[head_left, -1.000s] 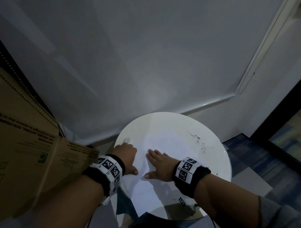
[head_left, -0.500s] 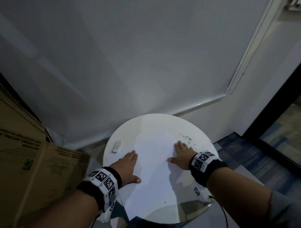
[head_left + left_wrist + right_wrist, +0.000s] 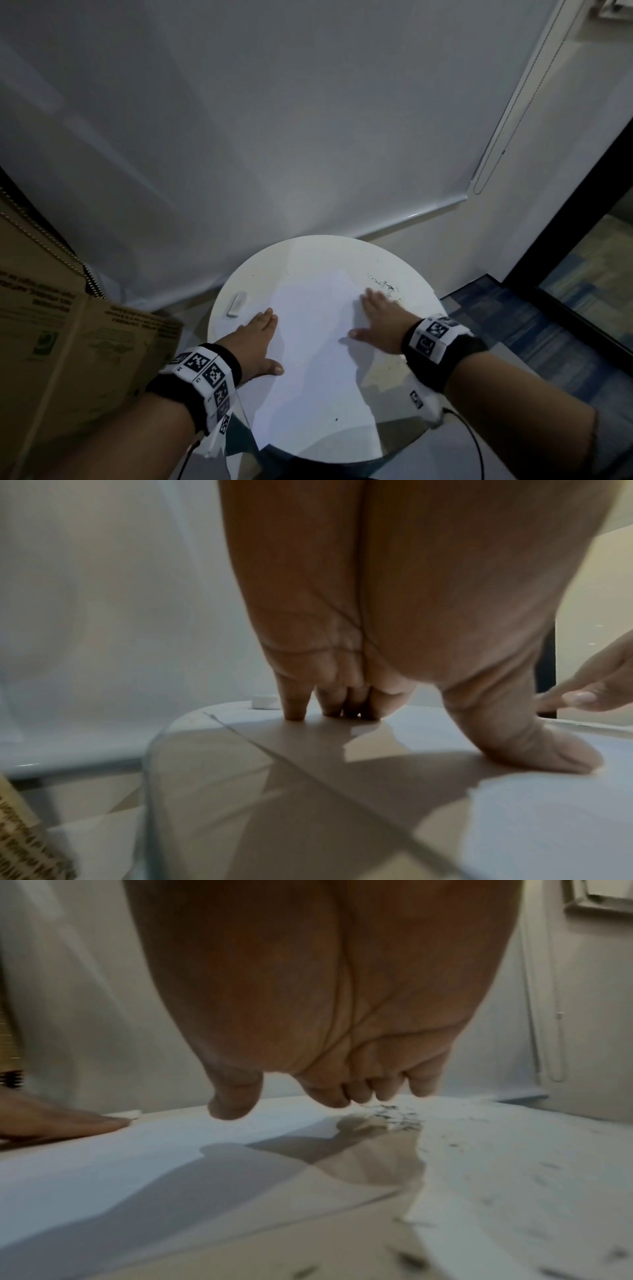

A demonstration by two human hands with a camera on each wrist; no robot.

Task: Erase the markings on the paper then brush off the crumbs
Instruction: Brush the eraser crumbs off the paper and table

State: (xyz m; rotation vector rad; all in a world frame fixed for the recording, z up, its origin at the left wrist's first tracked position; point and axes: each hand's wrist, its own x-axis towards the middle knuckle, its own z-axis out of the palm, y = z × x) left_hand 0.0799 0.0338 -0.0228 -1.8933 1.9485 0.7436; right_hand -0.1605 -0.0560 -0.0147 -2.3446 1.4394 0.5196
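While the thin white sheet of paper (image 3: pixel 308 346) lies flat on the round white tabletop (image 3: pixel 308 253), both hands rest on it with straight fingers and grip nothing. The left hand (image 3: pixel 255 342) presses the sheet's left edge, fingertips (image 3: pixel 295 710) and thumb down on it. The right hand (image 3: pixel 378 320) lies flat at the sheet's far right corner, its fingers (image 3: pixel 383 1091) just short of the dark eraser crumbs (image 3: pixel 383 286) scattered on the tabletop beyond that edge. A few more specks sit at the near end of the sheet. The small white block eraser (image 3: pixel 236 303) lies untouched on the tabletop, just left of the paper.

No markings show on the sheet, so the erasing looks finished and the brushing seems to be the step in hand. Paper this light will likely slide or buckle on the glossy top, so it is best pinned by a flat palm near one edge, not pinched. Crumbs should go with light strokes outward; they are loose and may smear if pressed.
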